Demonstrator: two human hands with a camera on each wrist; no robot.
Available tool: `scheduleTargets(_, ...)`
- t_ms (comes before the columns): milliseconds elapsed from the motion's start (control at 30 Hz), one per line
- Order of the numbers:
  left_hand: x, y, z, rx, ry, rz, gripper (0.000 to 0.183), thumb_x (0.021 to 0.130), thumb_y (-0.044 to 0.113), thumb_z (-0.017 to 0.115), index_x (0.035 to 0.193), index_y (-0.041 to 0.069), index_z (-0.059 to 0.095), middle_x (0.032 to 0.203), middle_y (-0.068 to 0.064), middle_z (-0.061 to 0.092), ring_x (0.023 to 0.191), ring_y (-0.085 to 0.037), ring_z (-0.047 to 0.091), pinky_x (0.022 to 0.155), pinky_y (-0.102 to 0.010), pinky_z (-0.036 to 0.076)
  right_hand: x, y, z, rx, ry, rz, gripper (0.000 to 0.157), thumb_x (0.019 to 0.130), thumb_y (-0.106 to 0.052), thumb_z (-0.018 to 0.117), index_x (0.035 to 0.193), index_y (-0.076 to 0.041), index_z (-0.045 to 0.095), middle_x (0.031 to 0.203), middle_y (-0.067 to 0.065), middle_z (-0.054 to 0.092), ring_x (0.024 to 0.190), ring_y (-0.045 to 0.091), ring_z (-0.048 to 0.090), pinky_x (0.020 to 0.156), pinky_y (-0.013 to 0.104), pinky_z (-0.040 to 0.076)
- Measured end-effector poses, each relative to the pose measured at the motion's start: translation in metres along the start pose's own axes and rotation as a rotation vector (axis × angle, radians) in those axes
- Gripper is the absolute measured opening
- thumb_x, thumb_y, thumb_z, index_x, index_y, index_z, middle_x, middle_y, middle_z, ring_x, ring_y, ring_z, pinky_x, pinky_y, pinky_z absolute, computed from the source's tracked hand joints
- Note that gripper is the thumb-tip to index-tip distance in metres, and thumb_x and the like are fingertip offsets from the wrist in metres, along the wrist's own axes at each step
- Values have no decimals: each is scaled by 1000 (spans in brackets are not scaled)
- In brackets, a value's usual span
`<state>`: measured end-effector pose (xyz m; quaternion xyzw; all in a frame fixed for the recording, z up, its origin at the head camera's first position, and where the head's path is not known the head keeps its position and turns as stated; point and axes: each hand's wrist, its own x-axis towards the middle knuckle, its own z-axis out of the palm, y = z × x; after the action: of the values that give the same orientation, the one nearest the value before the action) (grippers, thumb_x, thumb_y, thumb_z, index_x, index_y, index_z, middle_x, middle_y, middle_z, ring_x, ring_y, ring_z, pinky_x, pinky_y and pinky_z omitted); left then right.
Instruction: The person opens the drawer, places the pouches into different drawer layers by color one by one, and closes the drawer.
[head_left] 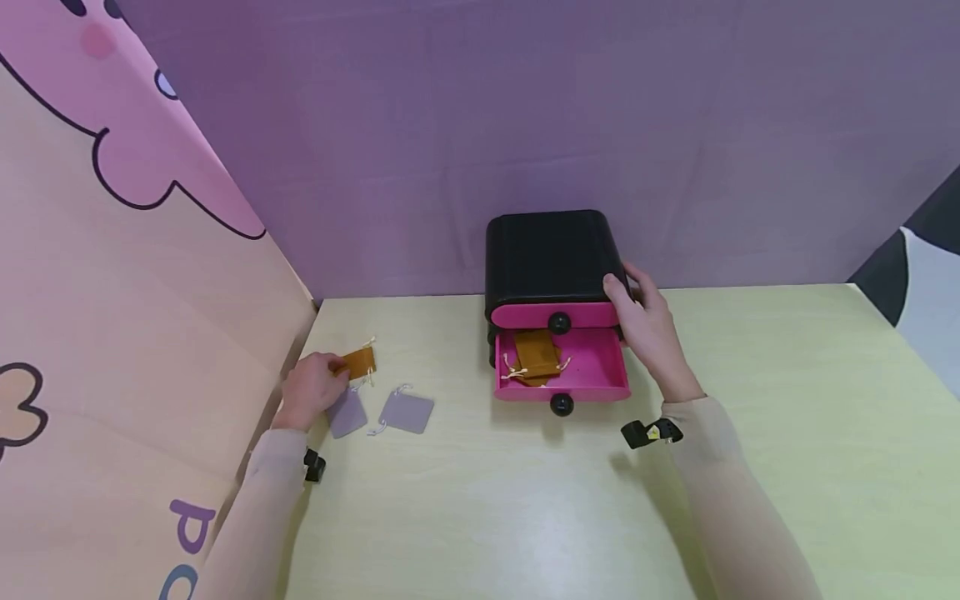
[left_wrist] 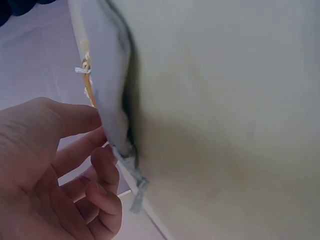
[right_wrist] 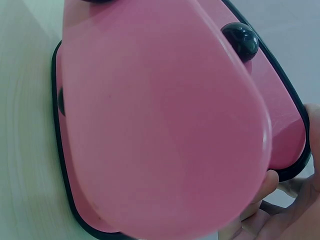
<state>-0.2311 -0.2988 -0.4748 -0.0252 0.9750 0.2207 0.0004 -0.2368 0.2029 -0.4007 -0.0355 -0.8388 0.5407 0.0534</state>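
At the table's left, my left hand (head_left: 311, 387) pinches the near end of a mustard-brown drawstring pouch (head_left: 362, 362) between thumb and fingers. Two grey drawstring pouches lie close by: one (head_left: 347, 414) just under the hand, the other (head_left: 407, 412) to its right. My right hand (head_left: 655, 332) grips the right side of a small black drawer cabinet (head_left: 555, 254), thumb at its upper front edge. The cabinet's lower pink drawer (head_left: 596, 362) is pulled out, with mustard-brown pouches (head_left: 537, 354) inside. Its upper drawer (head_left: 517, 316) is closed.
Round black knobs stick out from the upper drawer and the lower one; the lower knob (head_left: 562, 405) overhangs the pale wooden table (head_left: 480, 500). A purple cloth backdrop (head_left: 450, 150) rises behind the cabinet. A printed panel (head_left: 150, 333) borders the left side.
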Motion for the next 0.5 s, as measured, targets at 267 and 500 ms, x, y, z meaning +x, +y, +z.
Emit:
scheduleTargets(267,1,3,-3,11,-13,1,28,100,17,66,118,-1,78,116,-22,78,102,-41,74,84,-55,59,-1,0,0,3,-2,-1,81,104,-68,44,171,-28,23,157,21,50,122,39,59,74,29,58)
scheduleTargets(500,3,-2,0,21,14,13,25,101,18,66,115,3,80,112,-17,80,102,-39,74,84,-53,58,0,1,0,10,-3,3,81,104,-69,44,171,-28,23,159,20,49,123,39,60,71,25,57)
